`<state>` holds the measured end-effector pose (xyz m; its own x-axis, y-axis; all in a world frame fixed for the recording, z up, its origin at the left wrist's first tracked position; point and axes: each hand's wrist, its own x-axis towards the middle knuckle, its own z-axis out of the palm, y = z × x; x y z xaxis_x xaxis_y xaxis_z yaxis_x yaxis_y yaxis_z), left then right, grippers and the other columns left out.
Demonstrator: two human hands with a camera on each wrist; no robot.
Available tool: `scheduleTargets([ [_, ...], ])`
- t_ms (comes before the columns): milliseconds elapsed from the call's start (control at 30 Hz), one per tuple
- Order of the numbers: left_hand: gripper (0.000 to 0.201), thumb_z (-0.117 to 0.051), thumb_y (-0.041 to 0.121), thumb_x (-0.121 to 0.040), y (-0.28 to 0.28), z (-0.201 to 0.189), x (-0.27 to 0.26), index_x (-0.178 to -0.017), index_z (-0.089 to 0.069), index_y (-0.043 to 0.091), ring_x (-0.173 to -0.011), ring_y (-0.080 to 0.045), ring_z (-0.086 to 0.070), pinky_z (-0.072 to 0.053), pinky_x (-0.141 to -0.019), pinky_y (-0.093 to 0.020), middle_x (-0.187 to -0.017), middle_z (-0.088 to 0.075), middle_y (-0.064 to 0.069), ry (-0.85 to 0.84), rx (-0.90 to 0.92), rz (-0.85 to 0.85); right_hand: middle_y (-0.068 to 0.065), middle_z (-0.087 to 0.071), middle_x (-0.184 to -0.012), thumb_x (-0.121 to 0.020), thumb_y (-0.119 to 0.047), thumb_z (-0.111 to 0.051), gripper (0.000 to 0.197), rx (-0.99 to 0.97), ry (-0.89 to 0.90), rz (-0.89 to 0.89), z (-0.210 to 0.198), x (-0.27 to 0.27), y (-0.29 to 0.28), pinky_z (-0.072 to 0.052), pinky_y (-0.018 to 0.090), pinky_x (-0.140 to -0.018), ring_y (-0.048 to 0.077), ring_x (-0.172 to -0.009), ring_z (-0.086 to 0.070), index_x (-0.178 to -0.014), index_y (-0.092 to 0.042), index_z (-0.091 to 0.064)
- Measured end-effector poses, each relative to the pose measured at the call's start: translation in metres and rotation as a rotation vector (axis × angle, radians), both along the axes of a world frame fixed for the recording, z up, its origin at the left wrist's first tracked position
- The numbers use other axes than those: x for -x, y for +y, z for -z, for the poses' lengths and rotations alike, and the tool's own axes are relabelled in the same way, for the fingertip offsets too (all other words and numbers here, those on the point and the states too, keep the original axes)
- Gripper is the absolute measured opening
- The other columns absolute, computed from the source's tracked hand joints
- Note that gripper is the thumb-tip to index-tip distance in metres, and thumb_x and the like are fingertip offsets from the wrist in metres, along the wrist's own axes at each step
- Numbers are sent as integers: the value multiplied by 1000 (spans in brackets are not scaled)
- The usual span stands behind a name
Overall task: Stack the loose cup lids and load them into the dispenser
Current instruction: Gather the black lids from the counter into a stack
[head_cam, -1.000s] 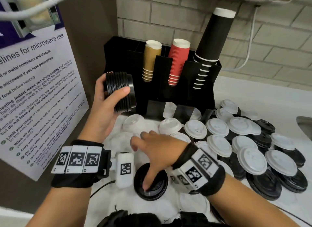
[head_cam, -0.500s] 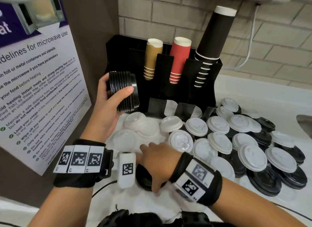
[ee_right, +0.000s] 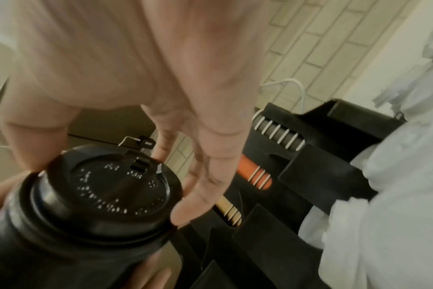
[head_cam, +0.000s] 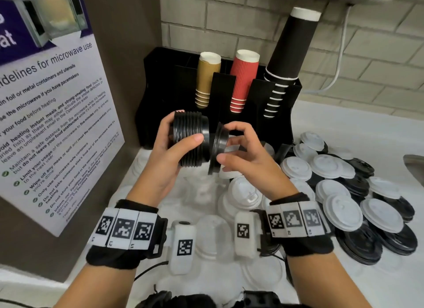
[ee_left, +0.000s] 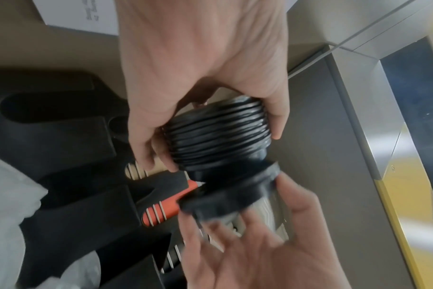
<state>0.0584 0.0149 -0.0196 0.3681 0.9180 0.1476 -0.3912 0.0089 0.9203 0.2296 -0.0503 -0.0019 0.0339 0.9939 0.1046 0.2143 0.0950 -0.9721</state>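
My left hand [head_cam: 186, 127] grips a stack of several black lids [head_cam: 190, 140], held on its side above the counter. My right hand [head_cam: 225, 142] pinches a single black lid [head_cam: 219, 147] by its rim between thumb and fingers, right at the stack's open end. In the left wrist view the single lid [ee_left: 230, 197] sits tilted against the end of the stack [ee_left: 218, 136]. The right wrist view shows that lid's top [ee_right: 104, 185]. Behind stands the black dispenser [head_cam: 160, 83] with gold, red and black cup stacks. Loose white lids [head_cam: 330, 165] and black lids [head_cam: 358, 245] cover the counter at the right.
A microwave-guidelines poster [head_cam: 52, 124] hangs on the brown wall close on the left. A metal sink edge [head_cam: 415, 168] shows at the far right. A white cable [head_cam: 337, 67] runs down the brick wall. More white lids [head_cam: 245, 193] lie under my hands.
My right hand picked a black lid off the counter and lifted it to the stack's end. My left hand brought the stack down and toward the middle.
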Motion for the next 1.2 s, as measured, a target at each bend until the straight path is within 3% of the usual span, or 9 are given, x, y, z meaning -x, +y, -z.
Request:
scheduleTargets([
  [133, 77, -76, 35, -63, -6, 5, -8, -134, -47, 28, -103, -18, -66, -57, -74, -37, -112, -66, 2, 1, 36, 71, 13, -55, -121, -78, -23, -68, 55, -16, 76, 14, 3, 6, -3, -56, 42, -86, 16, -91, -66, -127, -32, -45],
  [367, 64, -69, 22, -76, -9, 12, -16, -135, -48, 30, -105, -18, -68, -57, -74, -34, -113, -68, 2, -16, 97, 161, 4, -57, -121, -78, -17, -65, 59, -46, 13, -4, -1, -5, -9, -54, 26, -80, 12, -97, -64, -132, -37, -49],
  [533, 62, -68, 23, -77, -12, 15, -27, -136, -47, 24, -108, -22, -67, -57, -74, -34, -120, -66, -6, -83, 158, 154, 4, -58, -117, -84, -7, -69, 57, -90, -35, 17, -1, -10, -10, -56, 31, -84, 9, -95, -64, -129, -35, -49],
  [667, 63, -67, 28, -79, -16, 15, -36, -138, -48, 14, -109, -23, -66, -57, -76, -32, -127, -63, -14, -141, 240, 186, 2, -58, -113, -82, -13, -72, 56, -98, -103, 21, -4, -16, -8, -57, 34, -84, 14, -98, -64, -127, -37, -49],
  [800, 44, -58, 39, -87, -16, 16, -43, -123, -63, 14, -113, -23, -65, -57, -85, -32, -122, -68, -13, -203, 333, 264, -3, -58, -107, -78, -24, -79, 45, -149, -219, 85, -8, -21, -2, -51, 16, -68, 3, -86, -62, -114, -30, -52],
  [933, 54, -49, 49, -87, -12, 21, -49, -126, -62, 15, -116, -25, -64, -55, -92, -38, -126, -66, -14, -251, 459, 247, 0, -50, -112, -73, -36, -81, 43, -183, -421, 142, -10, -23, 5, -48, 18, -79, 10, -97, -56, -110, -25, -62],
  [1033, 55, -52, 53, -83, -10, 26, -49, -118, -68, 15, -121, -29, -60, -46, -103, -45, -126, -66, -15, -321, 512, 207, -1, -47, -116, -79, -33, -77, 46, -185, -522, 46, -14, -28, 5, -48, 16, -90, 8, -108, -52, -121, -23, -61],
  [1100, 60, -55, 54, -80, -9, 28, -48, -123, -64, 13, -122, -31, -60, -44, -106, -48, -127, -65, -16, -355, 522, 170, -1, -48, -118, -82, -29, -74, 44, -187, -564, -6, -19, -33, 2, -47, 15, -90, 8, -111, -52, -122, -21, -58],
  [1200, 66, -60, 50, -79, -8, 30, -44, -132, -57, 10, -121, -32, -60, -50, -99, -48, -129, -63, -18, -390, 549, 112, -1, -53, -100, -81, -27, -74, 27, -207, -710, -141, -25, -37, -10, -47, 16, -77, 8, -92, -54, -100, -15, -58],
])
